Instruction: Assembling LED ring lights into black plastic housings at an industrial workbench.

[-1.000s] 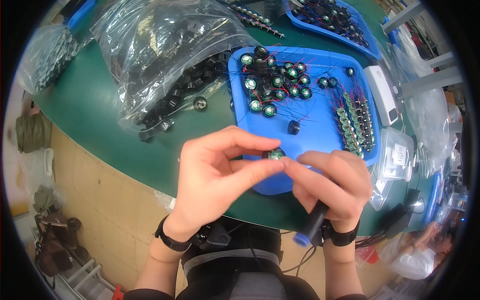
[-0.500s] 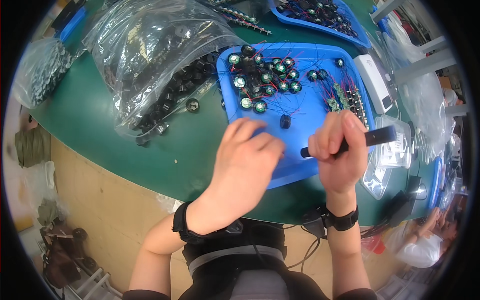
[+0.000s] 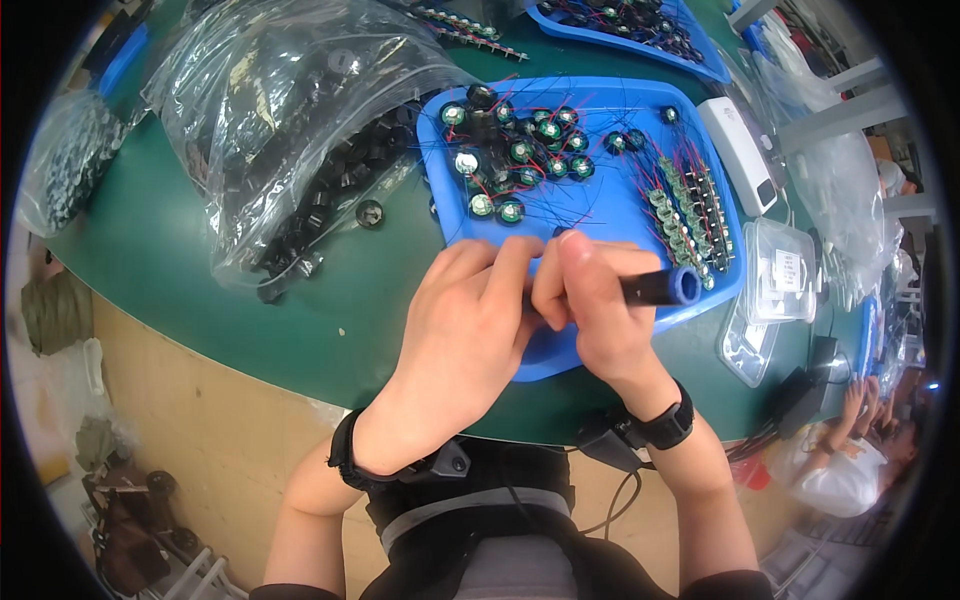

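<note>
My left hand [image 3: 462, 318] is closed over the near edge of a blue tray [image 3: 560, 362], fingers curled down; what they hold, if anything, is hidden. Against its fingertips is my right hand [image 3: 600, 312], wrapped round a black rod-shaped tool [image 3: 650, 290] whose round blue end points right. The tool's other end is hidden between the hands. Behind them in the tray lie several round black parts with green circuit boards [image 3: 520, 152] and red and black wires. At the tray's right side rest strips of small green boards [image 3: 675, 210], also wired.
A big clear bag [image 3: 290, 110] of black round caps spills onto the green table [image 3: 300, 330] at left, one loose cap [image 3: 369, 214] beside it. Another blue tray [image 3: 640, 45] stands at the back. At right are a white device [image 3: 738, 155] and clear plastic boxes [image 3: 778, 270].
My right hand has moved left with the black tool and now meets my left hand. The tool's blue end has turned into view. The strips of boards show more fully.
</note>
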{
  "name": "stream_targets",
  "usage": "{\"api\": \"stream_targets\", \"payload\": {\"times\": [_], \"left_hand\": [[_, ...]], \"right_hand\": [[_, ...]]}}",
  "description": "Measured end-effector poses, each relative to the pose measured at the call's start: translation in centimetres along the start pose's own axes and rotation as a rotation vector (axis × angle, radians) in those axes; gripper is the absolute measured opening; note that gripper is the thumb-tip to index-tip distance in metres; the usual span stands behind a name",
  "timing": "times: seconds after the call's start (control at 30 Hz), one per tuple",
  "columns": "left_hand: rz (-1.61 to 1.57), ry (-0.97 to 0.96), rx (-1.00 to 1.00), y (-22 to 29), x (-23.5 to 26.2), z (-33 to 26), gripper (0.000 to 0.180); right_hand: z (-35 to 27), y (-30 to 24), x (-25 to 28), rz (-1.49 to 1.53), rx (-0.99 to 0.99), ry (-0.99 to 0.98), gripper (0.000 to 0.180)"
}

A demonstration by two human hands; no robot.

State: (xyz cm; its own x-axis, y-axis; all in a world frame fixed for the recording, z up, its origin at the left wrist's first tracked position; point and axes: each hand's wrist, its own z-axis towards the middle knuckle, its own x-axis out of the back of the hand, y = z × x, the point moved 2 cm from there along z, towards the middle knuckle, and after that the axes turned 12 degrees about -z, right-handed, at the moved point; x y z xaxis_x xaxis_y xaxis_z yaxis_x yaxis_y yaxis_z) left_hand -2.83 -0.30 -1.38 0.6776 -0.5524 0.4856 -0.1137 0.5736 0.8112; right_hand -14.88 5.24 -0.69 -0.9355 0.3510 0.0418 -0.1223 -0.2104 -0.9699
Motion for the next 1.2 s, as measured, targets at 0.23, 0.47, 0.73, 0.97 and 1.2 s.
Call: {"api": "stream_targets", "payload": {"times": [0.23,0.47,0.73,0.97,1.2], "left_hand": [[-0.018,0.055,-0.026,-0.2,0.2,-0.5,0.048],[-0.032,0.030,0.043,-0.1,0.0,-0.6,0.049],[0.033,-0.017,-0.076,-0.2,0.1,-0.4,0.030],[0.196,0.053,-0.140,2.9,3.1,3.5,0.023],[0.497,0.065,-0.281,0.5,2.2,10.6,0.018]], "right_hand": [[-0.6,0.2,-0.9,-0.285,0.078,-0.168,0.023],[0.2,1.4,0.2,0.016,-0.179,-0.051,0.042],[1.5,-0.9,8.4,0.415,-0.021,0.539,0.046],[1.0,-0.6,10.6,0.020,0.166,0.874,0.043],[1.1,0.2,10.6,-0.173,0.178,0.891,0.044]]}}
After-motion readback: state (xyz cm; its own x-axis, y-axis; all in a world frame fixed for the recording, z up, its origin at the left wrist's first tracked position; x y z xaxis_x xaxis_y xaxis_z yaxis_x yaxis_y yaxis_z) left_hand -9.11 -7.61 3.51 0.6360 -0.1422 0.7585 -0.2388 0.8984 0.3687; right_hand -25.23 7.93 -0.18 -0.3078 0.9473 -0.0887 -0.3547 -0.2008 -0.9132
